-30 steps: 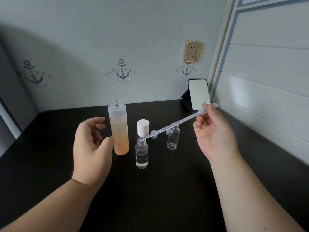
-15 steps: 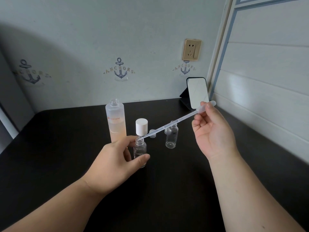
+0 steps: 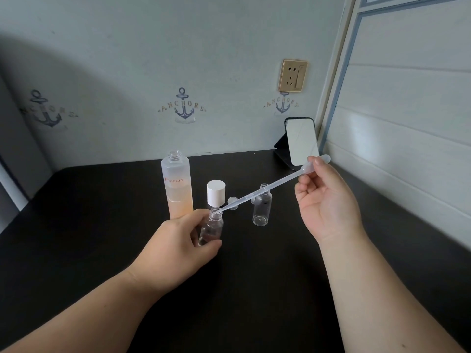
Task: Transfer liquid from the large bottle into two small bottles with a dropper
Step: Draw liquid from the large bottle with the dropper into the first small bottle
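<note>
- Large bottle [image 3: 176,186]: uncapped, upright mid-tabletop [image 3: 76,250].
- Left hand [image 3: 175,247]: forearm reaching in from the near-left edge, grip curled round the nearer small bottle [image 3: 212,226].
- Dropper [image 3: 265,191]: tip at that bottle's mouth.
- Right hand [image 3: 325,200]: raised, grip pinching the bulb.

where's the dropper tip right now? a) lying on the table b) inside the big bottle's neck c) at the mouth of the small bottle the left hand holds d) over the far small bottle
c: the dropper, pinched by the right hand, slants down to the open mouth of the near small bottle, which the left hand grips.
</note>
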